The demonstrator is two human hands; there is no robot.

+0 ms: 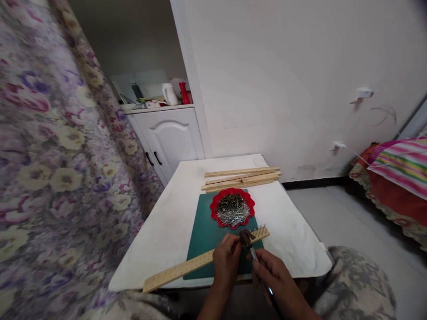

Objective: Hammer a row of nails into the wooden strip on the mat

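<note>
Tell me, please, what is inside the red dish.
The red dish holds many nails, darker ones behind, silvery ones in front. They cover its bottom, so that cannot be seen.

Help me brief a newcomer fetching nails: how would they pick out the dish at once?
On the white-covered table, find the green mat. At its far end sits a red dish heaped with nails. Its colour and round, scalloped outline set it apart from the straight, pale wood strips beyond.
</note>
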